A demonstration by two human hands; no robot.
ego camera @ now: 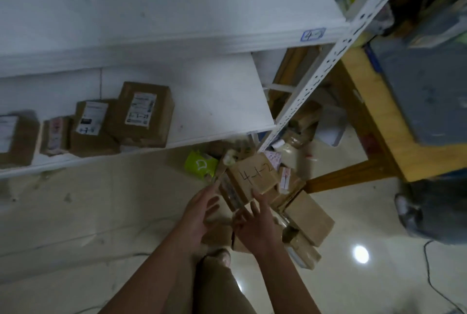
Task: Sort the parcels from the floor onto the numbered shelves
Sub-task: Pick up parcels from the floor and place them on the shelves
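Khaki trouser leg (222, 286) and two bare forearms are seen at the bottom edge, above the tiled floor (366, 215). A cardboard box marked "4-1-2" (255, 176) is held tilted over a pile of parcels (309, 217) on the floor, just below the front corner of the lower shelf (222, 101). The left hand (202, 215) is stretched out, its fingers (211, 191) straight and laid along the box's left side. The right hand (255, 230) is placed at the box's near edge with fingers (255, 196) spread; whether they clasp it cannot be told through the blur. Four labelled cardboard parcels (145, 114) are lined up on the lower shelf. A blue-edged label (312, 34) is stuck on the front of the upper shelf (177, 10). A green bag (201, 163) lies beside the pile, and a wooden bench (364, 101) stands to the right.
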